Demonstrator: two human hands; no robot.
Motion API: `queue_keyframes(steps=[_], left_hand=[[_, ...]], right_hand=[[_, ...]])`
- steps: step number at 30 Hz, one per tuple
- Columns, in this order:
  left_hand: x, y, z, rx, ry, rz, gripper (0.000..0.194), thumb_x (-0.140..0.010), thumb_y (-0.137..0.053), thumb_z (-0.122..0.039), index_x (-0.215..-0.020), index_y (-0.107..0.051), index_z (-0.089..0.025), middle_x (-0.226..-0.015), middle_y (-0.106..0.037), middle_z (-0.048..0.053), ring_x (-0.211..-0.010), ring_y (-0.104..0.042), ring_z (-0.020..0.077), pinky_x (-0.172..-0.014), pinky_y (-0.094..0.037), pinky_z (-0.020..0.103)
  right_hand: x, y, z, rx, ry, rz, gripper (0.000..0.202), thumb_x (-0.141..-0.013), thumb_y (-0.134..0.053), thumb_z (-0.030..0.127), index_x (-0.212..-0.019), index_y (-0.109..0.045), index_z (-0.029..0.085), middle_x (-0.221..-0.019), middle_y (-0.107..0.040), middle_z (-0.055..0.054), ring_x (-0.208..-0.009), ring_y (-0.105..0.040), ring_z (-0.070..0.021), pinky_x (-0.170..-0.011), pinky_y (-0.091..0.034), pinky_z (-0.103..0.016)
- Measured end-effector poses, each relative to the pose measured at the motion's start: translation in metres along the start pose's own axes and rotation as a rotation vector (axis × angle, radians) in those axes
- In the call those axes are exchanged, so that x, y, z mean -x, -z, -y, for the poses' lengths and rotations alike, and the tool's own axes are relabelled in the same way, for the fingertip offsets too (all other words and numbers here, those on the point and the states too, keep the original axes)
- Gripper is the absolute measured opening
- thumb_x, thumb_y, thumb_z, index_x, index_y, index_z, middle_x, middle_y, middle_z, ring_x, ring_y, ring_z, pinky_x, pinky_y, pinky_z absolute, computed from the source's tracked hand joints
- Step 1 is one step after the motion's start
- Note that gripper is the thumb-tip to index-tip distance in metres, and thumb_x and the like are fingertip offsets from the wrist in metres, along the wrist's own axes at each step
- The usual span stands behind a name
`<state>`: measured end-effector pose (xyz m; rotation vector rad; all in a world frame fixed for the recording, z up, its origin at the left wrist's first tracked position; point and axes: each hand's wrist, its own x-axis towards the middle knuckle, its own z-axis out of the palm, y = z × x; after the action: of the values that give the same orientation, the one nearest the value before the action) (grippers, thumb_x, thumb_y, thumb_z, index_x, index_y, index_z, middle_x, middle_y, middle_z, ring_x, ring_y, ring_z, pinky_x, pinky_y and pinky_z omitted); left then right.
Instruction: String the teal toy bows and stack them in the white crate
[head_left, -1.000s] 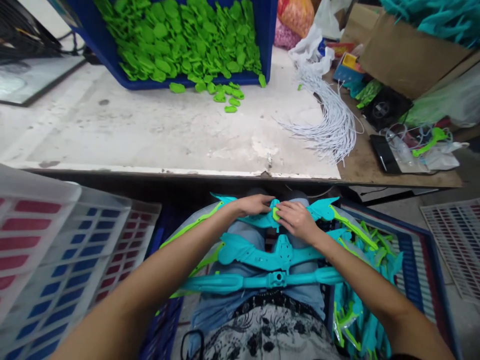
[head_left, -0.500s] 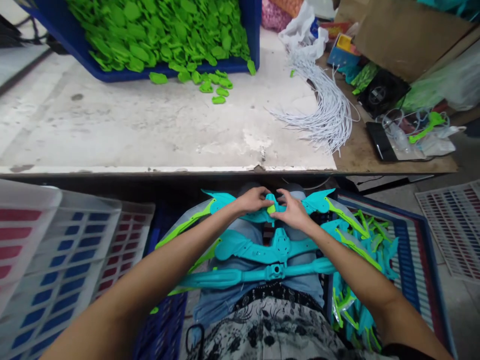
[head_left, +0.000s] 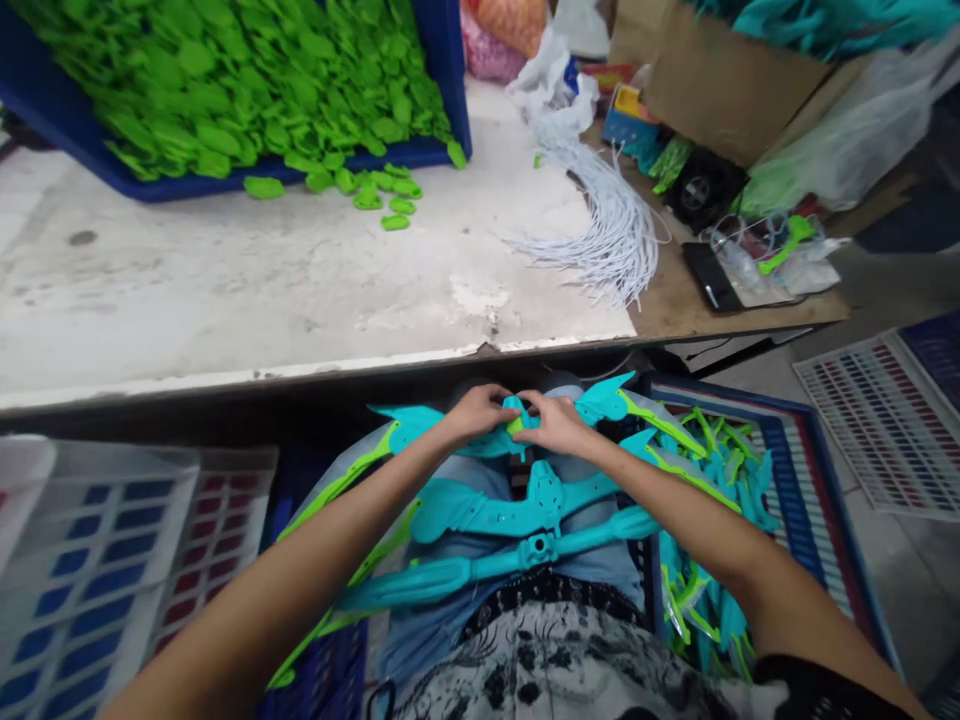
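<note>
Across my lap lie several turquoise plastic toy bow parts with lime-green edges. My left hand (head_left: pixel 478 413) closes on the middle of the farthest turquoise bow-shaped part (head_left: pixel 598 401), its thumb beside a small green plastic piece (head_left: pixel 514 426). From the other side my right hand (head_left: pixel 556 424) grips the same middle section, its thumb at the green piece. The fingertips partly hide how that piece sits there. Nearer to my body are a second turquoise bow-shaped part (head_left: pixel 480 512) and a third turquoise part (head_left: pixel 442 578) with a round hole at its centre.
A blue bin (head_left: pixel 459 90) of green pieces stands on the white table (head_left: pixel 315 300), with some spilled in front. White cords (head_left: pixel 611 225) lie bundled to its right. White crates (head_left: pixel 127 560) are at my left; a basket (head_left: pixel 825 500) of turquoise and green parts is at my right.
The view has turned and tilted a little, so the table contents appear farther left. Both hands remain on the middle of the bow-shaped part, with only slight finger movement.
</note>
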<state>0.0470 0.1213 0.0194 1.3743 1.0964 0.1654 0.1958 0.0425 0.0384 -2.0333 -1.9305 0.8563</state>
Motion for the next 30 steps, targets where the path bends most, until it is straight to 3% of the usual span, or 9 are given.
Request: queue_keyframes(steps=[4,7,11,16,20,24,26,28,30], left_hand=[[0.007,0.012,0.004,-0.057,-0.031,-0.048,0.044,-0.066,-0.067,-0.042,-0.098,-0.064,-0.012,-0.074,-0.069,0.004,-0.071,-0.064,0.0205,-0.057,-0.046,0.025],[0.012,0.015,0.011,-0.289,-0.103,-0.172,0.044,-0.072,-0.062,-0.046,-0.104,-0.066,-0.016,-0.088,-0.072,0.007,-0.087,-0.066,0.0259,-0.071,-0.050,0.031],[0.017,0.005,0.019,-0.676,-0.293,-0.428,0.044,-0.079,-0.054,-0.043,-0.113,-0.065,-0.017,-0.095,-0.068,0.011,-0.093,-0.061,0.0282,-0.084,-0.048,0.038],[0.027,-0.012,0.001,-0.709,-0.593,-0.630,0.036,-0.086,-0.050,-0.039,-0.109,-0.065,-0.016,-0.106,-0.063,0.014,-0.104,-0.056,0.0302,-0.090,-0.046,0.043],[0.038,-0.037,-0.032,-0.568,-0.673,-0.389,0.029,-0.089,-0.047,-0.035,-0.097,-0.068,-0.016,-0.100,-0.066,0.011,-0.098,-0.059,0.0253,-0.088,-0.047,0.037],[0.030,-0.082,-0.050,-0.347,-0.471,0.133,0.026,-0.086,-0.051,-0.030,-0.095,-0.071,-0.017,-0.099,-0.071,0.008,-0.093,-0.064,0.0227,-0.084,-0.049,0.032],[0.016,-0.111,-0.051,-0.211,-0.299,0.293,0.024,-0.083,-0.055,-0.027,-0.095,-0.072,-0.015,-0.103,-0.072,0.008,-0.095,-0.065,0.0234,-0.086,-0.049,0.032],[-0.002,-0.141,-0.053,-0.036,-0.117,0.353,0.022,-0.080,-0.059,-0.023,-0.095,-0.072,-0.015,-0.103,-0.072,0.008,-0.094,-0.065,0.0230,-0.085,-0.049,0.032],[-0.019,-0.168,-0.056,0.182,0.041,0.367,0.020,-0.077,-0.063,-0.019,-0.094,-0.072,-0.014,-0.099,-0.073,0.008,-0.090,-0.066,0.0216,-0.082,-0.050,0.031]], right_hand=[[0.000,0.045,-0.022,0.030,0.131,-0.419,0.021,-0.087,-0.057,0.032,-0.101,-0.069,0.022,-0.102,-0.071,-0.008,-0.100,-0.062,-0.0226,-0.089,-0.047,-0.035],[-0.010,0.108,-0.055,0.157,-0.140,-0.782,0.031,-0.091,-0.042,0.029,-0.094,-0.071,0.019,-0.096,-0.070,-0.011,-0.095,-0.062,-0.0251,-0.088,-0.046,-0.038],[-0.037,0.169,-0.094,0.191,-0.468,-0.612,0.028,-0.084,-0.053,0.030,-0.099,-0.071,0.016,-0.101,-0.071,-0.012,-0.097,-0.064,-0.0268,-0.085,-0.047,-0.036],[-0.065,0.184,-0.097,0.306,-0.405,-0.419,0.027,-0.074,-0.062,0.018,-0.099,-0.072,0.016,-0.103,-0.071,-0.013,-0.099,-0.064,-0.0279,-0.084,-0.048,-0.035],[-0.042,0.185,-0.095,0.252,-0.371,-0.365,0.033,-0.067,-0.066,0.011,-0.100,-0.072,0.011,-0.098,-0.072,-0.013,-0.093,-0.066,-0.0270,-0.081,-0.049,-0.035],[0.049,0.176,-0.112,-0.295,-0.240,0.018,0.027,-0.065,-0.075,0.028,-0.088,-0.073,0.013,-0.075,-0.071,-0.004,-0.070,-0.066,-0.0185,-0.066,-0.051,-0.029],[0.100,0.162,-0.125,-0.578,-0.192,0.153,0.031,-0.059,-0.079,0.038,-0.078,-0.072,0.014,-0.068,-0.070,-0.003,-0.063,-0.064,-0.0165,-0.061,-0.050,-0.027],[0.139,0.142,-0.139,-0.721,-0.227,-0.061,0.033,-0.058,-0.079,0.044,-0.073,-0.070,0.015,-0.066,-0.070,-0.003,-0.060,-0.063,-0.0158,-0.059,-0.050,-0.027],[0.160,0.120,-0.153,-0.700,-0.291,-0.460,0.031,-0.062,-0.076,0.045,-0.072,-0.069,0.017,-0.067,-0.069,-0.003,-0.061,-0.062,-0.0156,-0.061,-0.050,-0.028]])
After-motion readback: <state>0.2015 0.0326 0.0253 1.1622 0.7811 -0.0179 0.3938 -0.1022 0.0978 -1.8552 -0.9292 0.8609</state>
